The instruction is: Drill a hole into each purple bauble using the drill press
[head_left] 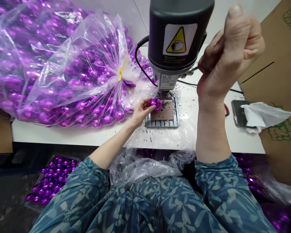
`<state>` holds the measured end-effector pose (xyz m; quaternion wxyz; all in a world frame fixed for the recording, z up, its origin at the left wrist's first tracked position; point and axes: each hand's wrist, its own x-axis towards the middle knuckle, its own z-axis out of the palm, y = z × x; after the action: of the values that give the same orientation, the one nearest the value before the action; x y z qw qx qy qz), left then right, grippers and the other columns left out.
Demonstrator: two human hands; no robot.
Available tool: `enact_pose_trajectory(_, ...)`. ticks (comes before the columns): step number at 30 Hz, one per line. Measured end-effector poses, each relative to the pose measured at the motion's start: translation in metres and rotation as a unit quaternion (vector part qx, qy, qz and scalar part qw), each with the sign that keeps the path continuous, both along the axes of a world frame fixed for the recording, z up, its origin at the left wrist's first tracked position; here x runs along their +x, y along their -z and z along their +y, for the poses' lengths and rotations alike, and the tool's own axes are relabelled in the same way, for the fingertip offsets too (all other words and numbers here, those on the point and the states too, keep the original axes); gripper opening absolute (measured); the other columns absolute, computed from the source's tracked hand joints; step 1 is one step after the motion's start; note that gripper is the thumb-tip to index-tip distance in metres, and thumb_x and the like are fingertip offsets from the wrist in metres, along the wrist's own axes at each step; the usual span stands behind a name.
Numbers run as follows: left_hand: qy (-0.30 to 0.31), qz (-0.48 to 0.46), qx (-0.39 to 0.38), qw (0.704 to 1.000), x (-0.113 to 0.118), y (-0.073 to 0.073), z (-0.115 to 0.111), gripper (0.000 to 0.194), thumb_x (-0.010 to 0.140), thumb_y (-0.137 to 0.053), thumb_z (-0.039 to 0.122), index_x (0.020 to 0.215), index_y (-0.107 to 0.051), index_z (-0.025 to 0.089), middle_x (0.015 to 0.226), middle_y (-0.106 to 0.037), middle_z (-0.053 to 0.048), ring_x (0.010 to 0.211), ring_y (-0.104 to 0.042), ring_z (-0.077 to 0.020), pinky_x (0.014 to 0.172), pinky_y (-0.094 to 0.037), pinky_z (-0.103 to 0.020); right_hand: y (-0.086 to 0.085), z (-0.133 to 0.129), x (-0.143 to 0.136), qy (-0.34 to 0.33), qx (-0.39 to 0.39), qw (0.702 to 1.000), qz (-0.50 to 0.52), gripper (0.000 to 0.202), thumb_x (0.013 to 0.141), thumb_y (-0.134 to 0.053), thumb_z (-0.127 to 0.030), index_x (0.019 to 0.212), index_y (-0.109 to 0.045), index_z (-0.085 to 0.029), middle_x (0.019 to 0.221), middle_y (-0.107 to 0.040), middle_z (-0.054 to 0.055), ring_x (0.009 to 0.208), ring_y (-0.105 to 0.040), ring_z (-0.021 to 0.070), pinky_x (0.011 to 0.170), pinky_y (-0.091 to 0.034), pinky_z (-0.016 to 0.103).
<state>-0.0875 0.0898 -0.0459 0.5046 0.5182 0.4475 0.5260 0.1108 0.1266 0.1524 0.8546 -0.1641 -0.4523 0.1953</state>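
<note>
Your left hand (141,113) pinches a purple faceted ball (156,103) between thumb and fingers, at the left part of the brown board (168,114) beneath the drill press (180,61); whether it touches the board is unclear. Your right hand (232,53) is raised beside the machine, fingers curled around the lever (193,69). Left of you, a large tied bag (63,71) of purple balls lies on the counter (63,134).

One head-worn view looks forward and down from close above the tabletop (242,139) (wide enough to catch the machine (180,35), top centre, and shirt (160,204), bottom edge).
</note>
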Motion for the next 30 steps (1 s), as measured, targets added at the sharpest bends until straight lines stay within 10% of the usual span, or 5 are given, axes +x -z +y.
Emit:
enact_pose_trajectory(17, -0.030, 0.270, 0.131, 0.953, 0.025, 0.003, -0.002, 0.052, 0.081, -0.097, 0.032, 0.127, -0.073, 0.023, 0.130, -0.080, -0.011, 0.127, -0.072, -0.0320, 0.111, -0.060, -0.051, 0.004, -0.006, 0.002, 0.009, -0.018, 0.999, -0.025, 0.064, 0.074, -0.059, -0.080, 0.065, -0.027, -0.025, 0.047, -0.029, -0.011, 0.038, -0.022, 0.0028, 0.041, -0.018, 0.031)
enact_pose_trajectory(30, 0.031, 0.183, 0.133, 0.974, 0.031, 0.017, -0.002, 0.061, 0.091, -0.090, 0.046, 0.138, -0.059, 0.022, 0.137, -0.077, -0.015, 0.128, -0.077, -0.0307, 0.114, -0.062, -0.049, 0.028, -0.032, 0.002, 0.039, -0.030, 0.998, -0.044, 0.070, 0.086, -0.061, -0.079, 0.062, -0.028, -0.023, 0.048, -0.026, -0.007, 0.042, -0.024, 0.0044, 0.047, -0.021, 0.031)
